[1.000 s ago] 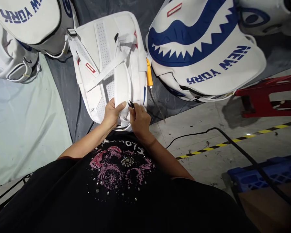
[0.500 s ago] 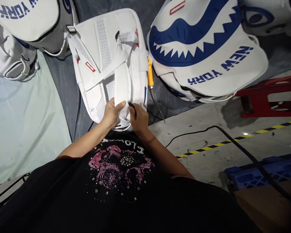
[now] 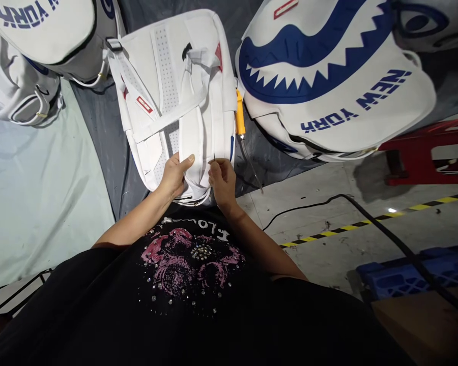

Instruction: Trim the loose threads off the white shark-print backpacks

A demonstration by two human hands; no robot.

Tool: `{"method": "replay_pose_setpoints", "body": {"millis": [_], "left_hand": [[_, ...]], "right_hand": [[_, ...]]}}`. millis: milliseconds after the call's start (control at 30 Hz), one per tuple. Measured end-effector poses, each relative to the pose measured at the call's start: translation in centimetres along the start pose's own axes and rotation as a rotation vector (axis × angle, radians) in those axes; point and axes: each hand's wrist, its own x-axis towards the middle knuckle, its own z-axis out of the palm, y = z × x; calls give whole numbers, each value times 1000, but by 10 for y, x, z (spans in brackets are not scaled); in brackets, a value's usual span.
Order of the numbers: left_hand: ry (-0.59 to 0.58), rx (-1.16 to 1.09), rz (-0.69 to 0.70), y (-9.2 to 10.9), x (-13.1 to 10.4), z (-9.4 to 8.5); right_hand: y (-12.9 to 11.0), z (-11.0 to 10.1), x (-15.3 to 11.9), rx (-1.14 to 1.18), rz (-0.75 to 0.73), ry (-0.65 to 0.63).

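A white backpack (image 3: 141, 61) lies with its back panel and straps facing up, its near end close to my body. My left hand (image 3: 174, 175) grips the lower part of a padded shoulder strap (image 3: 192, 129), thumb on top. To the right of that strap, my right hand (image 3: 223, 184) is closed in a pinch on a small dark pointed tool (image 3: 214, 158). Most of the tool is hidden by the fingers, so its kind cannot be made out. A webbing strap (image 3: 171, 117) runs slantwise across the back panel, and a red label (image 3: 144, 104) sits on the left shoulder strap.
An orange-handled tool (image 3: 240, 113) with a thin tube lies right of the backpack. A blue-and-white backpack (image 3: 351, 122) stands further right, others (image 3: 41, 35) upper left. A red stool-like piece (image 3: 416, 152), black cable (image 3: 347, 198) and blue pallet (image 3: 412, 274) are at right.
My right hand has moved slightly right, away from the padded strap, and the dark tool's tip now shows less. My left hand keeps its hold. The view has shifted a little.
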Motion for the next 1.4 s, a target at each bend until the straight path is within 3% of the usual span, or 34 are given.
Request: {"method": "replay_pose_setpoints", "body": {"millis": [100, 233, 500, 633, 733, 833, 933, 1000, 1033, 1133, 1167, 1200, 1267, 1333, 1400], "left_hand": [[7, 3, 1, -2, 4, -3], [15, 6, 0, -3, 6, -5], [41, 36, 15, -2, 5, -3], [41, 38, 28, -2, 3, -1], [23, 57, 51, -2, 2, 0], [20, 72, 73, -3, 2, 0], [22, 75, 65, -4, 2, -1], [22, 66, 62, -4, 2, -3], [21, 61, 65, -3, 2, -4], [14, 51, 60, -2, 3, -8], [12, 52, 54, -2, 4, -8], [9, 53, 49, -2, 5, -9], [2, 56, 43, -2, 7, -8], [-4, 55, 50, -2, 7, -7], [-16, 53, 55, -3, 7, -6]], "right_hand": [[-4, 3, 2, 35, -4, 49], [-6, 8, 8, -19, -9, -1], [-3, 10, 11, 239, 247, -118], [-4, 4, 8, 94, 112, -11], [-6, 0, 14, -22, -89, 68], [-11, -1, 30, -203, -334, 37], [-23, -5, 41, -284, -358, -6], [-35, -16, 36, -178, -236, -130], [-41, -25, 30, -100, -153, -288], [-53, -54, 7, 69, 136, -956], [-54, -62, 0, 80, 218, -1081], [-53, -68, -4, 70, 271, -1085], [-49, -71, -6, 15, 247, -787], [-41, -62, 4, -66, 71, -413], [-35, -47, 22, -144, -135, -232]]}}
